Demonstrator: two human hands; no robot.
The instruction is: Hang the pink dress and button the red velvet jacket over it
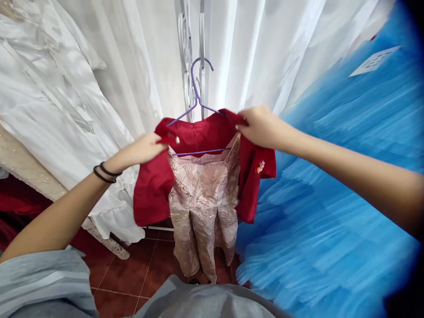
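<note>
A short red jacket hangs over a pink brocade dress on a purple hanger. My left hand, with black bands at its wrist, pinches the jacket's left front edge beside a small pearly button. Closed on the collar edge at the right is my right hand. The jacket's front is spread apart, so the dress bodice and the hanger's lower bar show between its two sides. A jewelled brooch sits on the jacket's right side. My fingertips are partly hidden by the cloth.
White garments hang at the left, and a large blue tulle gown fills the right. Behind the hanger stand a white metal scrollwork frame and white curtains. Red-brown tiles cover the floor.
</note>
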